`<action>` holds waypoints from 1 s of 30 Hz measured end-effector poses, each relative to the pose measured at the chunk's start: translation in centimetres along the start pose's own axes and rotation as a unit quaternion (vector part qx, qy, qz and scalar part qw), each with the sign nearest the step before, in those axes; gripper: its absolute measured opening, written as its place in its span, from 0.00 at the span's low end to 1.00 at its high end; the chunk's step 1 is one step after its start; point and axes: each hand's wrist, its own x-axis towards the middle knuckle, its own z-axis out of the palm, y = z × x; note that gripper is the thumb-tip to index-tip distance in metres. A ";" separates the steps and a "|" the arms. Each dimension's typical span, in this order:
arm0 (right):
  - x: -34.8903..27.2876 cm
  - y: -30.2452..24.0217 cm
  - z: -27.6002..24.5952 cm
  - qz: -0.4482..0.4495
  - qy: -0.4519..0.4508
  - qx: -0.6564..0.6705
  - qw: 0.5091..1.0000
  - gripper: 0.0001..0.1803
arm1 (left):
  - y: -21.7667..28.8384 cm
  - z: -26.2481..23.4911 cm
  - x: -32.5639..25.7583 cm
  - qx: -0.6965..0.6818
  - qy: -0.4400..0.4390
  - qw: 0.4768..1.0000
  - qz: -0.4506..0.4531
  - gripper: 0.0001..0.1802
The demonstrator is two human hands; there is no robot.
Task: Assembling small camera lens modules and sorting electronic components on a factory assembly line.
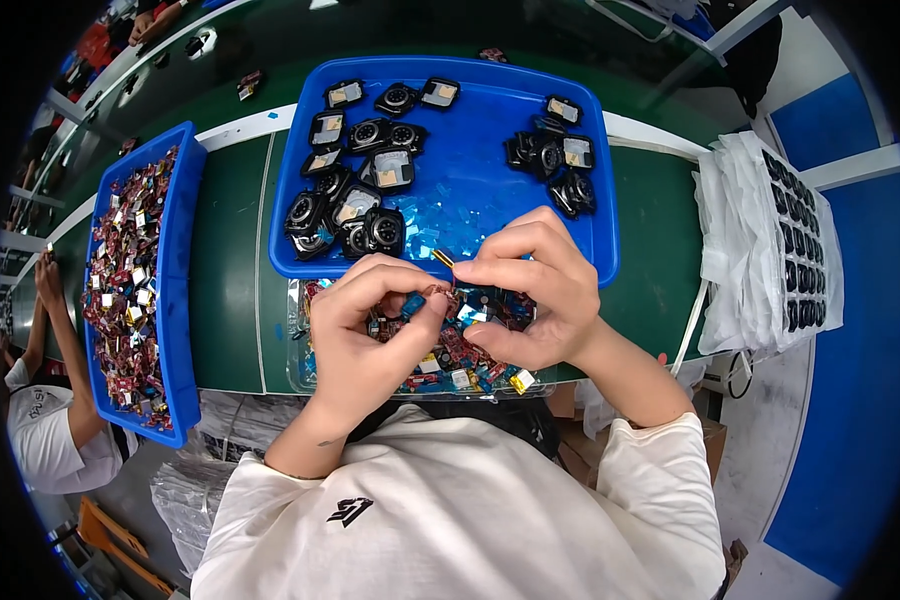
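In my left hand [370, 325], thumb and fingertips pinch a small electronic part with reddish wires [442, 296]; my fingers cover much of it. My right hand [540, 290] is close beside it, its index fingertip at a short black-and-gold flex strip [443, 260] that sticks up there. The right thumb is lower, apart from the index finger. Below both hands, a clear tray [300, 372] holds a heap of small circuit pieces, wrapped in red, blue, white and yellow. Just beyond them is a large blue tray [510, 95] with black watch casings [368, 133] and blue film scraps [435, 215].
A long blue bin [183, 300] full of small electronic parts stands at the left on the green bench [232, 270]. Stacked white trays [735, 240] with black pieces stand at the right. Another person's arm [60, 320] shows at far left. Plastic-wrapped bundles [185, 500] lie below the bench.
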 end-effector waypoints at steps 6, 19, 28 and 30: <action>-0.1 0.3 0.4 0.041 -0.073 0.088 0.993 0.16 | 0.3 0.0 0.0 0.165 -0.111 0.977 0.081 0.07; -0.3 0.3 -0.2 0.219 -0.064 0.248 0.942 0.05 | 0.3 -0.5 -1.3 0.005 -0.023 0.999 -0.045 0.06; -0.1 0.9 0.2 0.130 -0.079 0.228 0.962 0.09 | 0.5 -1.0 -1.2 -0.010 -0.066 0.994 -0.083 0.05; -0.2 0.7 0.2 0.173 -0.070 0.259 0.948 0.10 | 0.4 -1.1 -1.3 -0.035 -0.047 0.994 -0.096 0.05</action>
